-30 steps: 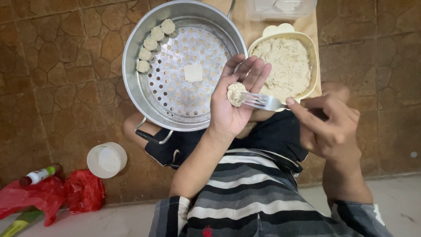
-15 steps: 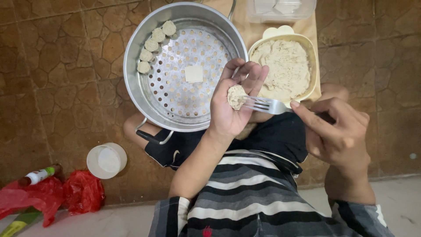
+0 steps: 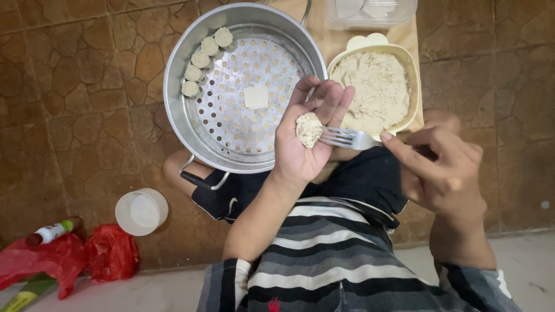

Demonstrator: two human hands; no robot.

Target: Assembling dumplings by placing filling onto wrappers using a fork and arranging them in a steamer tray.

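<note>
You sit over a brown stone-patterned floor (image 3: 75,138), with the big metal steamer pot (image 3: 173,86) just beyond your knee. Its perforated tray (image 3: 243,127) carries five small dumplings (image 3: 200,59) in a curved row along the far-left edge, and one pale square wrapper (image 3: 255,97) lies flat near the middle. Just right of the pot stands a cream tub of filling (image 3: 378,86), its surface raked smooth, and beyond that a clear plastic container (image 3: 373,11) is cut off by the top edge.

At the lower left lie a red plastic bag (image 3: 63,260), a small bottle (image 3: 51,232) and a round white lid (image 3: 141,211).

Your left hand (image 3: 309,141) is held palm up and gently cupped, fingers loosely spread — a small dumpling wrapper topped with filling (image 3: 309,128) rests at the base of the fingers. Your right hand (image 3: 445,170) pinches the handle of a metal fork (image 3: 347,138), whose tines touch the mound of filling from the right — the rest of the handle is hidden by your fingers.
</note>
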